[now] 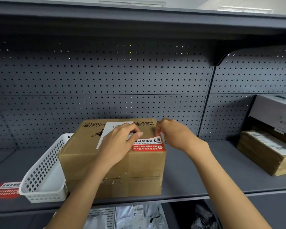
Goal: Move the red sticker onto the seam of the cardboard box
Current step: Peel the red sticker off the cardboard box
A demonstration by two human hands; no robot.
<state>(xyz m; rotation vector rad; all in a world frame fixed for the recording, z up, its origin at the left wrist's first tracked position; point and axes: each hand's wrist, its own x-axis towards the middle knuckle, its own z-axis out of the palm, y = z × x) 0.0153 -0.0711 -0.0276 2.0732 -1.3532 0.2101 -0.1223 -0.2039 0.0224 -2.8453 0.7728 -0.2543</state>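
Note:
A brown cardboard box [82, 156] stands on the grey shelf, with a white shipping label [112, 128] on its top. A red and white sticker [148, 144] lies at the box's top front right corner. My right hand [173, 134] pinches the sticker's upper right corner between thumb and fingers. My left hand [120, 142] rests flat on the box top, fingers spread over the label, its fingertips just left of the sticker. The seam on the box top is hidden under my hands.
A white perforated basket [45, 176] touches the box's left side. A sheet of red stickers [5, 190] lies at the far left. More cardboard boxes [267, 152] are stacked at the right. Grey pegboard [122, 80] backs the shelf [205, 171]. Parcels lie on the shelf below.

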